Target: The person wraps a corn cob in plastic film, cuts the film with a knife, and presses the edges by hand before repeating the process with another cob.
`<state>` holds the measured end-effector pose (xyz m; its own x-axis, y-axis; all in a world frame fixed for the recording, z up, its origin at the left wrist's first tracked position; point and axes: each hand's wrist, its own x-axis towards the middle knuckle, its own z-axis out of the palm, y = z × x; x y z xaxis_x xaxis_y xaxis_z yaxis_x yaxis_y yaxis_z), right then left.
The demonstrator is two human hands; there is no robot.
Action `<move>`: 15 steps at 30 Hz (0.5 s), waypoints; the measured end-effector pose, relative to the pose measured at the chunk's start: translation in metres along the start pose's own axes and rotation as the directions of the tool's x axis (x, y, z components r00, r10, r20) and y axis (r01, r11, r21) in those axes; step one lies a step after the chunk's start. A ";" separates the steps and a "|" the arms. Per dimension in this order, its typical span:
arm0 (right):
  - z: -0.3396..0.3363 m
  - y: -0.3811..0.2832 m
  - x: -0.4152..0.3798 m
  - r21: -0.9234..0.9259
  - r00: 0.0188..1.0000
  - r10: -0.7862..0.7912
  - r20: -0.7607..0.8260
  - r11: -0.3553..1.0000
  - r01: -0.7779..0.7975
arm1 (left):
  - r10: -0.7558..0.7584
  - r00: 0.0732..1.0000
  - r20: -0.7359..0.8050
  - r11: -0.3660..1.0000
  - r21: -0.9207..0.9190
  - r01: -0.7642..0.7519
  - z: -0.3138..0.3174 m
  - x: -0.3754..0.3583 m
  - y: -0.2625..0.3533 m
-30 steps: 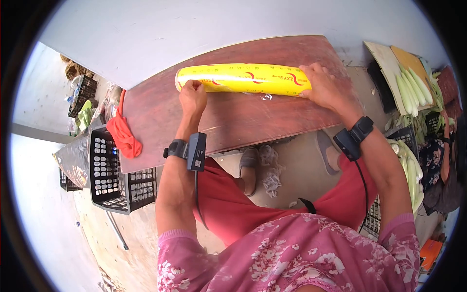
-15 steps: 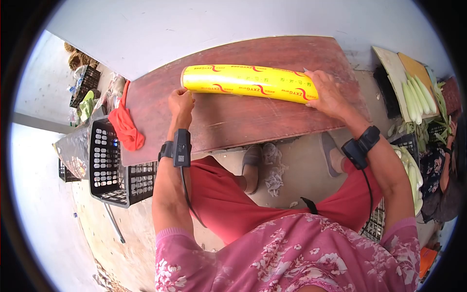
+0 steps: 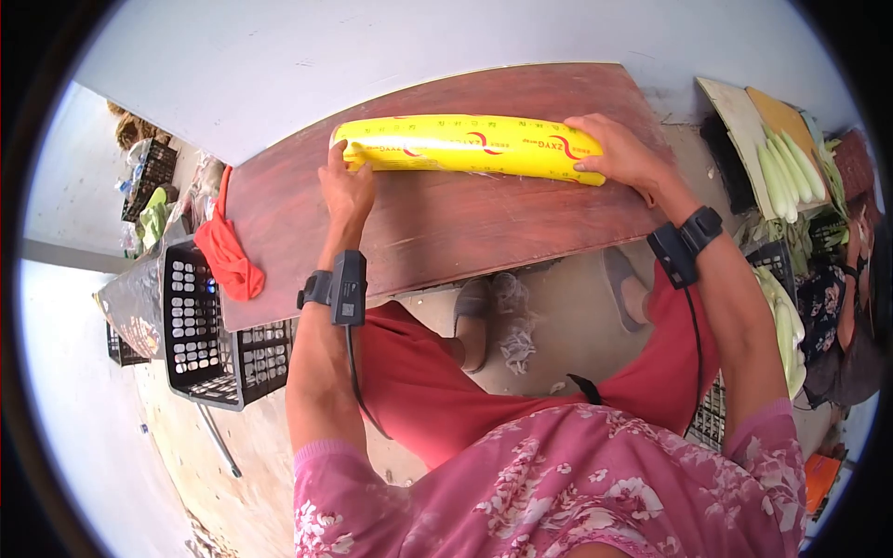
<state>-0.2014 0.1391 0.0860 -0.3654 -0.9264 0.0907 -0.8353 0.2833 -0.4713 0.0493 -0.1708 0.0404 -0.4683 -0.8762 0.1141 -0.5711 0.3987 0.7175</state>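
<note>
A long yellow roll of wrap (image 3: 465,146) with red and dark print lies across the reddish-brown table (image 3: 437,214). At its left end my left hand (image 3: 348,189) has the fingers bent against the roll's near side and end. My right hand (image 3: 625,153) grips the other end, with the thumb on the near side and the fingers over the top. A thin strip of clear film seems to show along the roll's lower edge.
A red cloth (image 3: 228,259) hangs over the table's left edge beside a black crate (image 3: 200,325). Long pale green vegetables (image 3: 791,172) lie on boards at the right. Another person's arm (image 3: 851,288) shows at the far right. White scraps (image 3: 514,325) lie on the floor.
The roll has turned about its length, so its print sits differently, and shifted slightly left. My left fingers have moved up onto its end. The whole view has shifted a little.
</note>
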 end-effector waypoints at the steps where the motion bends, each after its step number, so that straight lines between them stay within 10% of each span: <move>1: -0.001 0.001 -0.001 0.017 1.000 0.009 0.005 1.000 -0.009 | 0.028 1.000 -0.014 0.996 0.089 -0.027 -0.001 -0.005 0.008; 4: -0.003 0.004 0.000 0.039 1.000 0.017 0.015 0.999 -0.017 | 0.202 0.979 -0.016 0.965 0.172 -0.196 0.009 0.001 -0.002; 15: 0.007 0.011 0.000 0.037 0.968 0.236 -0.088 0.972 -0.234 | 0.084 0.996 -0.030 0.996 0.006 -0.084 0.025 0.027 -0.017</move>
<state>-0.2075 0.1406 0.0747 -0.5870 -0.8078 0.0533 -0.7109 0.4828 -0.5114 0.0300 -0.1947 0.0141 -0.4944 -0.8471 0.1949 -0.5333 0.4727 0.7015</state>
